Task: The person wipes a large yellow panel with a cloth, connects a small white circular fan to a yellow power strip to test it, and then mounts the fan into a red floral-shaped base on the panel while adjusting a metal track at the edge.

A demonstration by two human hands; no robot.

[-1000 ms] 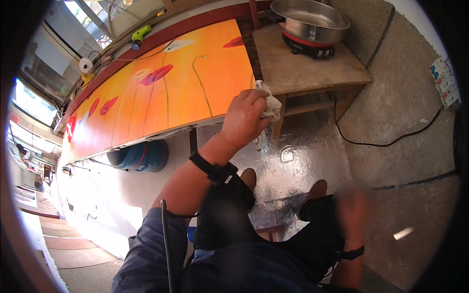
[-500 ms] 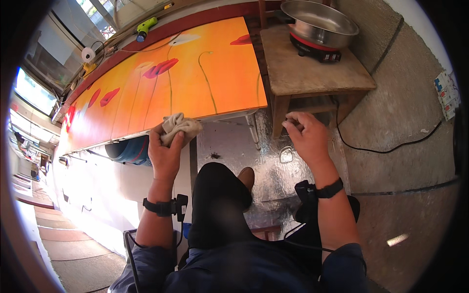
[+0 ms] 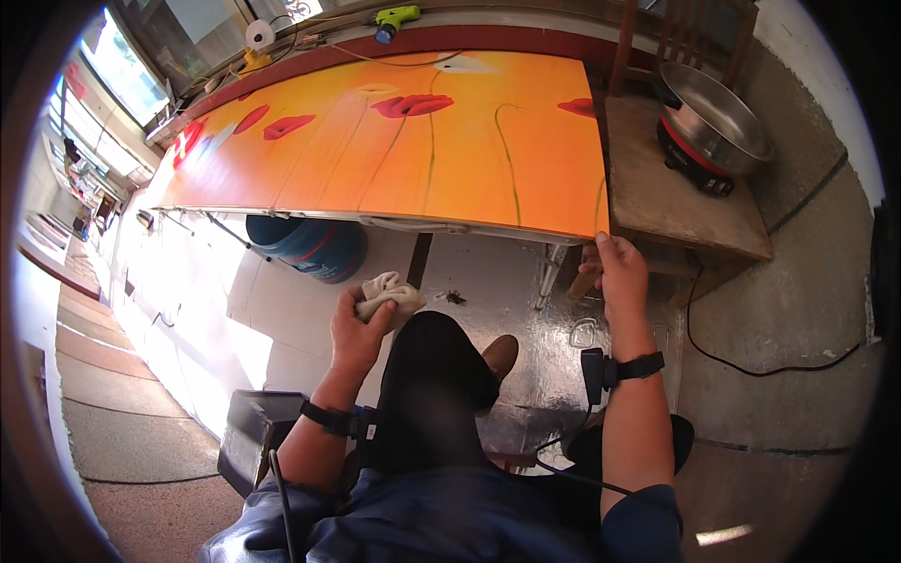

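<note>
Head view: left hand point(image 3: 355, 330) gripping cloth point(image 3: 390, 293)

The table point(image 3: 404, 159) is orange with red poppies and thin dark stems. The rag point(image 3: 392, 293) is off-white, the barrel point(image 3: 314, 246) blue, the pan point(image 3: 715, 114) silver on a red-and-black burner point(image 3: 693, 161).

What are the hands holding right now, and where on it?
The left hand holds a crumpled whitish cloth, bunched at its lower side in the fingers. The right hand grips the near corner edge of the orange flowered panel.
</note>
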